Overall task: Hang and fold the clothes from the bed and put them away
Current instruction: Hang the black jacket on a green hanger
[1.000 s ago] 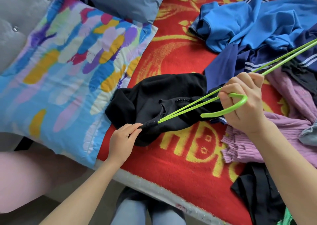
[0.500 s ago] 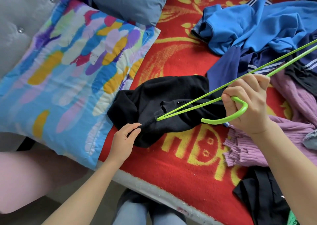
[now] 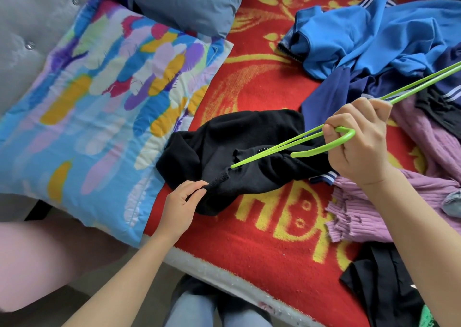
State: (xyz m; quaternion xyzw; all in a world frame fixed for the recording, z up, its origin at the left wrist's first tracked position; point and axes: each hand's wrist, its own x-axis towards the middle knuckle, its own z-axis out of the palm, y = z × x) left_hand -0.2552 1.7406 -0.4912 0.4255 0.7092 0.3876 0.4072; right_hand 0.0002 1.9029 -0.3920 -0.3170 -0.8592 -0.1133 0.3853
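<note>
A black garment (image 3: 252,142) is lying on the red blanket (image 3: 269,237), with one end of a green hanger (image 3: 321,149) poking into it.
The left hand (image 3: 180,208) is pinching the garment's ribbed edge while the right hand (image 3: 361,144) is gripping the hanger by its hook; a patterned pillow (image 3: 99,117) is sitting to the left, and a blue jacket (image 3: 369,34) and purple knit (image 3: 369,212) are lying to the right.
</note>
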